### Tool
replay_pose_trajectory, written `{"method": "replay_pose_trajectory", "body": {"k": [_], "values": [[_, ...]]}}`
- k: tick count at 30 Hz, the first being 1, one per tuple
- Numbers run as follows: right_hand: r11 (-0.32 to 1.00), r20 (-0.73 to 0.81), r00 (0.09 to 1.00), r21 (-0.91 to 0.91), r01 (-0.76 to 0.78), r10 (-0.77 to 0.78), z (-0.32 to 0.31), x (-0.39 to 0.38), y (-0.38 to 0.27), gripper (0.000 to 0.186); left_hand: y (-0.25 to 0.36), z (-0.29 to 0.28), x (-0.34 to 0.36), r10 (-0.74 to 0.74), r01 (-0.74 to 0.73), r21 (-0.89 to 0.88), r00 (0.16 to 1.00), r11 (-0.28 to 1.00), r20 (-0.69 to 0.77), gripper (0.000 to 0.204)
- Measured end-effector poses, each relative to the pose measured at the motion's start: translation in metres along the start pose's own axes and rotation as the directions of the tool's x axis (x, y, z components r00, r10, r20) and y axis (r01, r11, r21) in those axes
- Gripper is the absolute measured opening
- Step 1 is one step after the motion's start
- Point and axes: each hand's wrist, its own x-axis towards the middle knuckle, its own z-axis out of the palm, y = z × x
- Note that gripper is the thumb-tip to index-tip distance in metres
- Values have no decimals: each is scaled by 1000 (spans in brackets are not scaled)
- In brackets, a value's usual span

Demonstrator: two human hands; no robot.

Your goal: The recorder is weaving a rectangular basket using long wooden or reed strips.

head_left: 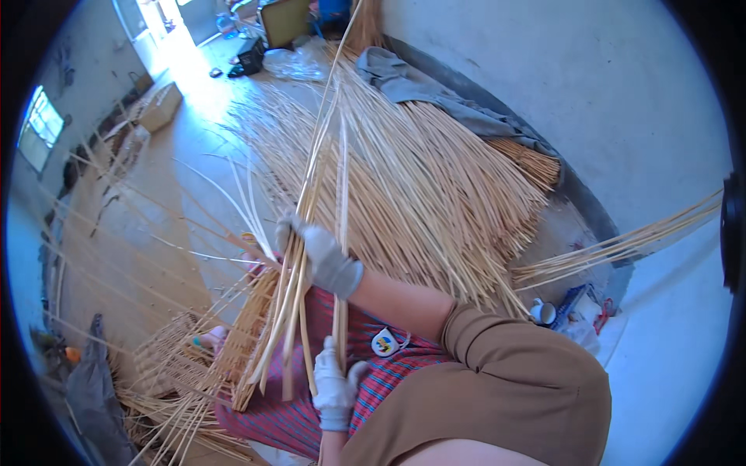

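My right hand (322, 256), in a pale work glove with a grey cuff, is closed round a bundle of long peeled wicker rods (299, 287) that slants up and away across my lap. Lower down, my left hand (336, 392), gloved in white, has its fingers and thumb on either side of another pair of pale rods (341, 326), near their lower ends. A red and blue plaid apron (388, 365) covers my lap, with a round white tag or case (385, 342) on it. To the left of the bundle stands a partly woven wicker piece (245, 342), loose rods sticking out from it.
A large heap of wicker rods (435, 179) spreads over the floor ahead, partly under a grey cloth (420, 81). A white mug (543, 311) stands by clutter at the right, near the wall (590, 93). A cardboard box (159, 107) lies at the far left.
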Motion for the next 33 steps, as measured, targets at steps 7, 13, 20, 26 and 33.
{"method": "replay_pose_trajectory", "body": {"k": [7, 13, 20, 26, 33], "values": [[893, 190, 888, -265, -363, 418, -70, -113, 117, 25, 19, -62, -21, 391, 0, 550, 704, 835, -593, 29], [431, 63, 564, -716, -549, 823, -101, -132, 102, 48, -91, -62, -39, -77, 225, 334, 913, 916, -402, 29], [-26, -99, 222, -950, -311, 970, -36, -147, 79, 41, -142, -63, -49, -23, 160, 139, 732, 977, -681, 12], [558, 538, 635, -807, 196, 554, -53, -110, 80, 29, -91, -67, -18, 128, -19, 178, 769, 984, -626, 17], [610, 451, 842, -768, 196, 298, -16, -30, 11, 14, -137, -77, 5, -351, 199, -378, 851, 904, -392, 15]]}}
